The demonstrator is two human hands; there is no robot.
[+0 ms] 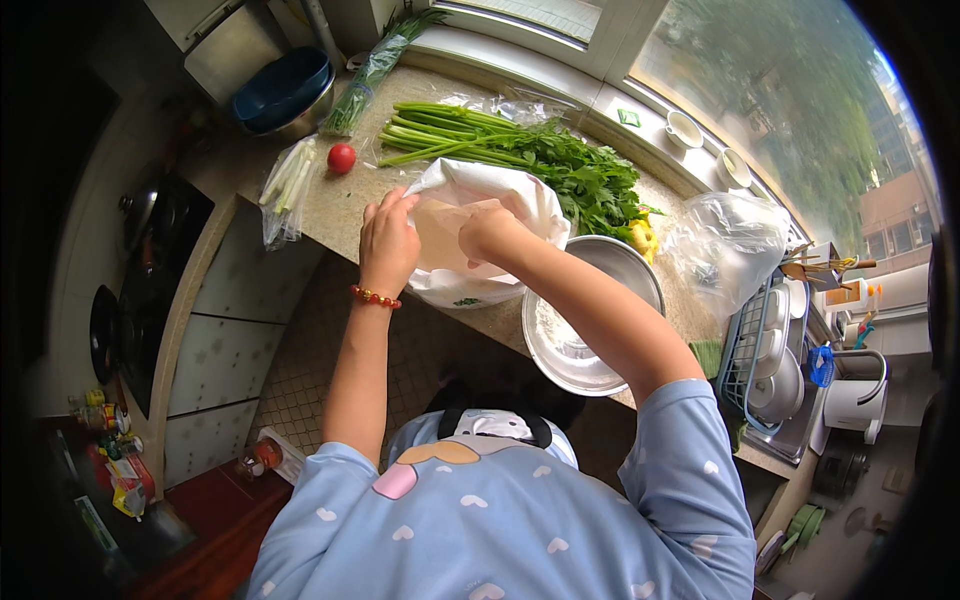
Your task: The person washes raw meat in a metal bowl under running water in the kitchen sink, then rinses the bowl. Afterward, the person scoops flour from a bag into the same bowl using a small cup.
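Observation:
A white cloth-like sack [469, 296] stands with its mouth spread at the counter's front edge, pale powder-like contents showing inside. My left hand [390, 244] grips the sack's left rim. Inside the mouth is my right hand [487, 236], its fingers curled; whether it holds something there is hard to see. Under my right forearm sits a steel bowl [540, 352] with white powder, perhaps flour, on its bottom. Leafy celery [577, 169] lies behind the sack. To the left are a red tomato or radish [341, 158] and bagged white-green stalks [289, 180].
Bagged thin greens [364, 86] and a blue basin [281, 86] stand at the back left. Right of the bowl are a yellow item [643, 238], a clear plastic bag [731, 240] and a dish rack [742, 360]. Small bowls [683, 130] line the windowsill. A stove [161, 277] is far left.

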